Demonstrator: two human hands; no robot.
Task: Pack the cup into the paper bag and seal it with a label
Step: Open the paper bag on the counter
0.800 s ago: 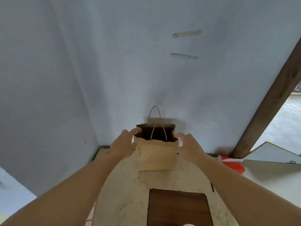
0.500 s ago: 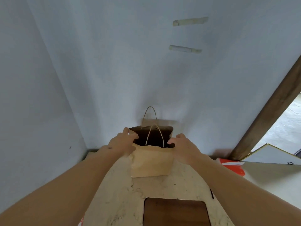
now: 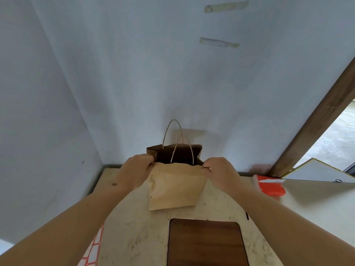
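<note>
A brown paper bag [image 3: 173, 186] with twine handles stands upright on the pale table [image 3: 134, 237] close to the wall, its mouth open and dark inside. My left hand [image 3: 135, 172] pinches the near rim at its left corner. My right hand [image 3: 221, 170] pinches the same rim at its right corner. The inside of the bag is too dark to show any cup. No cup or label can be made out elsewhere.
A dark wooden board [image 3: 206, 244] lies on the table in front of the bag. A red and white grid sheet [image 3: 93, 250] shows at the table's left edge. A red packet [image 3: 269, 187] lies at the right, near a slanted wooden beam [image 3: 315, 120].
Both hands went from the bag's sides to its near rim and now pinch the corners. The camera view tilted down and closer.
</note>
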